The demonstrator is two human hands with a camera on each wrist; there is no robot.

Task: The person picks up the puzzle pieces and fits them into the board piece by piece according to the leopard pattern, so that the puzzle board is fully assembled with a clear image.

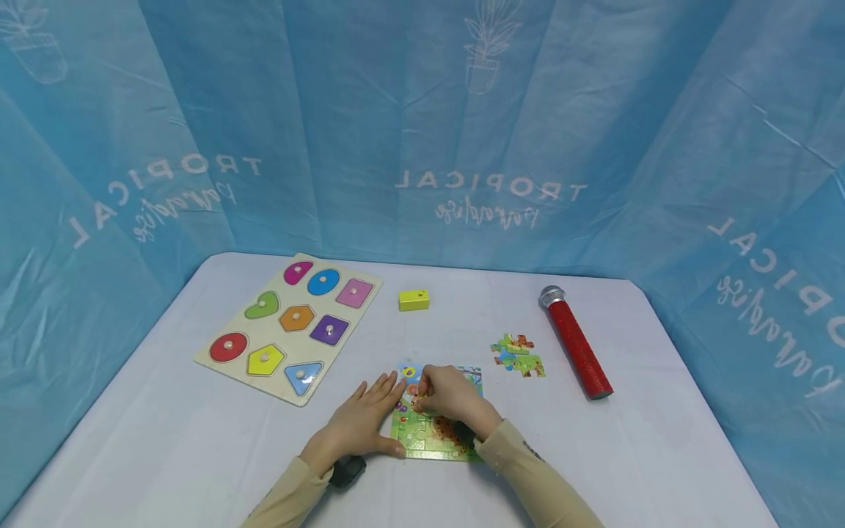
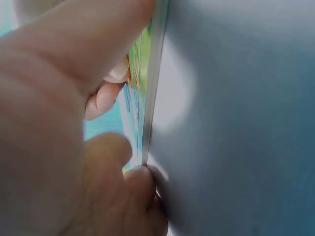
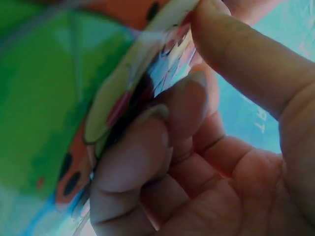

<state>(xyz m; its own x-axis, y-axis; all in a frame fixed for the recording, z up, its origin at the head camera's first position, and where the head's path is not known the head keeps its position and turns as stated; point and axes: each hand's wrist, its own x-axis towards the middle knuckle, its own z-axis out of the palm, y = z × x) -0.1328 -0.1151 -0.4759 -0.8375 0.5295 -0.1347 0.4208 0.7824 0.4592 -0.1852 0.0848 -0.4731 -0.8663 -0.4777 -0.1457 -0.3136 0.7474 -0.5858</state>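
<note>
A jigsaw puzzle board [image 1: 422, 442] with a bright green cartoon picture lies at the front middle of the table. My left hand [image 1: 361, 422] rests along its left edge, fingers spread and straight, the thumb at the near corner. The left wrist view has the board's edge [image 2: 153, 93] beside the thumb. Over the upper part of the board, my right hand [image 1: 454, 396] bends its fingers down and pinches a small puzzle piece, mostly hidden by the hand. Close up, its thumb and fingertips [image 3: 184, 101] meet at the picture surface. Several loose puzzle pieces [image 1: 528, 362] lie to the right.
A wooden shape board [image 1: 310, 345] with knobbed coloured shapes lies at the left. A yellow block [image 1: 414, 300] stands behind the puzzle. A red microphone [image 1: 577, 345] with a silver head lies at the right. Blue curtain [image 1: 436, 132] surrounds the white table [image 1: 660, 440].
</note>
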